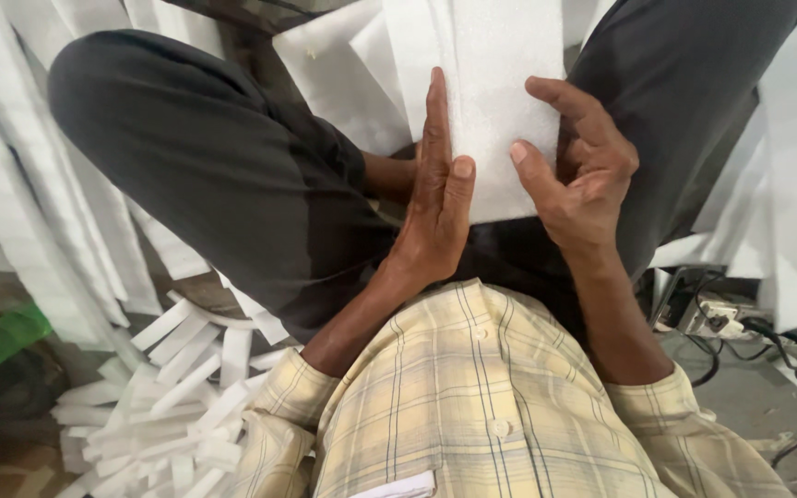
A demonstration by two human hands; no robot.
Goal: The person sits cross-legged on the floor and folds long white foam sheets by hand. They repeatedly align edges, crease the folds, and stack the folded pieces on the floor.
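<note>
Fingers of my left hand (435, 198) lie straight and flat, edge-on against the left side of a white foam sheet (500, 83) resting on my lap between my dark-trousered knees; nothing gripped. Right hand (578, 171) curls loosely at the sheet's right edge, thumb and forefinger touching it, not clamped. Pile of short white foam strips (172, 397) on the floor by my left side. More long foam sheets (20, 203) lean around. Black cables (777, 346) lie at right.
</note>
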